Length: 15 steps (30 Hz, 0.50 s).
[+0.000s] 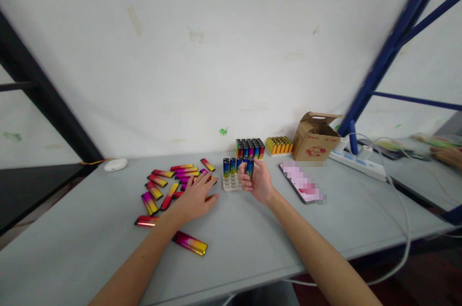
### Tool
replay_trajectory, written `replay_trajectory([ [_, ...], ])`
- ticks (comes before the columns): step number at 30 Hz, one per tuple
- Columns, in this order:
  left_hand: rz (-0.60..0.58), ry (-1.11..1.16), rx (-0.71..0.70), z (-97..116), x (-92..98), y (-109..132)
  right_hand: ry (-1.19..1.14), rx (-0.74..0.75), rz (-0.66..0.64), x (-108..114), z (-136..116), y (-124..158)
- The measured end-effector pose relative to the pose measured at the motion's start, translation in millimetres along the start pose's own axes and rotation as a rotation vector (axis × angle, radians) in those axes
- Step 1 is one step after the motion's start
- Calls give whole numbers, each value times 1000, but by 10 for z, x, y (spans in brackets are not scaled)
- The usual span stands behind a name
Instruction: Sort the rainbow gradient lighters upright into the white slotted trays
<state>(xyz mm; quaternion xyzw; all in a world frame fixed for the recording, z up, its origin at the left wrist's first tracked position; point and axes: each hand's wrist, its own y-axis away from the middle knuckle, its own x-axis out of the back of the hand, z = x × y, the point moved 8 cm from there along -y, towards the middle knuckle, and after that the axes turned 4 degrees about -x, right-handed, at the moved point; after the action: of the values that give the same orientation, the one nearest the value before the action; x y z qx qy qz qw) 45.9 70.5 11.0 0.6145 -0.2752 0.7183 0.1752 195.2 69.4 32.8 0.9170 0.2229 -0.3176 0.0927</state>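
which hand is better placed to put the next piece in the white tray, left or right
The right hand, most likely: it holds a blue piece right by the white tray. The left hand is spread over the scattered shiny pieces, left of the tray.

Soft, even, moderately bright light, seemingly from above, spreads over the pale wall (231, 65) and grey table (90, 234); shadows are faint, while the floor (436, 272) at lower right sinks into near-black; small glints streak the glossy lighters (191, 243); wide-angle distortion tilts the black post (39, 89) and blue post (390, 41) outward; fine detail is soft throughout, the small print on the cardboard box (312, 140) unreadable; items (445, 154) at the far right smear; coarse pixel blocks cover the phone (299, 181) screen.
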Motion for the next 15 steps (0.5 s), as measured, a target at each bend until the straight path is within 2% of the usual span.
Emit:
replay_trajectory([
  [5,2,11,12,21,35,-7,-8,-56,-57,-6,30,-2],
  [15,8,31,17,20,40,-4,14,-96,-11,23,105,-23],
])
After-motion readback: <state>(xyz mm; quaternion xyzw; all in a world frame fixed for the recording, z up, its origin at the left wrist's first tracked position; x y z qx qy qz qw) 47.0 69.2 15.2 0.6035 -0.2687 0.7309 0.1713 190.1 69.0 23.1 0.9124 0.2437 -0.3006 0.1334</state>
